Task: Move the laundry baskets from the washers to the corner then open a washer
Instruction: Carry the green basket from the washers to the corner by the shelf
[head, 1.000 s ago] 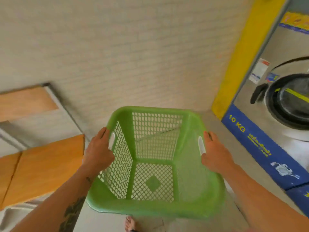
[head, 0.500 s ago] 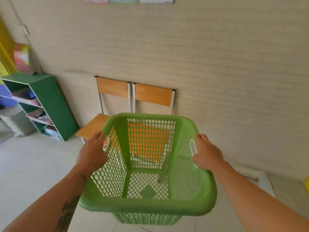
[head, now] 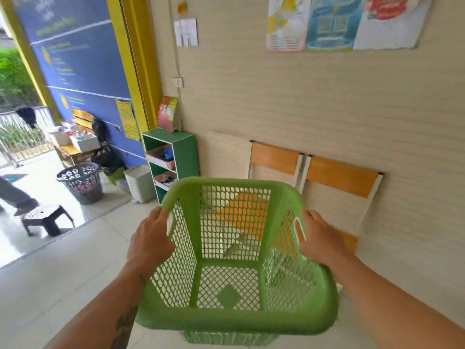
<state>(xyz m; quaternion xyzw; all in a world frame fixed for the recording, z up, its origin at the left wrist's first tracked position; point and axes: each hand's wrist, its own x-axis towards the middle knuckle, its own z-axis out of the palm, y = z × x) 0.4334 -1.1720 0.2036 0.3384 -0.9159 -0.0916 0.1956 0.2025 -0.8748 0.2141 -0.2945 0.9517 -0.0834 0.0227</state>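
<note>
An empty green lattice laundry basket (head: 235,321) hangs in the air in front of me, its mouth tilted toward me. My left hand (head: 148,241) grips its left handle slot. My right hand (head: 320,241) grips the right handle slot. No washer is in view. Behind the basket two wooden chairs (head: 341,176) stand side by side against the beige wall, their orange seats showing through the mesh.
A green shelf unit (head: 185,152) stands in the corner at the left, with a white bin (head: 139,182) beside it. Further left are a dark perforated basket (head: 81,182), a low black stool (head: 44,217) and an open doorway. Posters (head: 344,21) hang on the wall.
The view has swung left, away from the washer, which has left the frame. The chairs, the green shelf and the doorway came into sight. Both hands have kept their hold on the basket.
</note>
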